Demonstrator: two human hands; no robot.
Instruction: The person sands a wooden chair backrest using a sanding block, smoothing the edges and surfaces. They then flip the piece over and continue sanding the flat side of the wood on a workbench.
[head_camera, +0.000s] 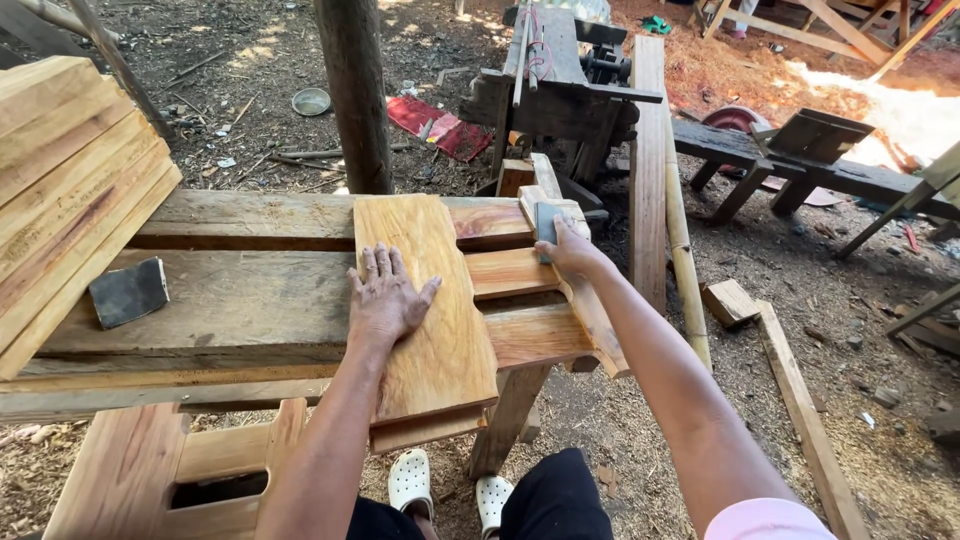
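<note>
A light yellow-brown wooden board (430, 320) lies across a rough plank workbench (230, 310). My left hand (385, 297) rests flat on the board's left side, fingers spread. My right hand (568, 250) reaches to the bench's right end and grips a small grey sanding block (546, 222) pressed against a narrow wooden strip (590, 310) that runs along the bench's right edge. A second board lies under the top one, its end showing at the near edge.
A stack of planks (70, 190) leans at the left, with a dark sandpaper sheet (128, 291) on the bench beside it. A wooden post (357, 95) stands behind. A woodworking machine (560, 85), long boards and offcuts lie on the sawdust ground to the right.
</note>
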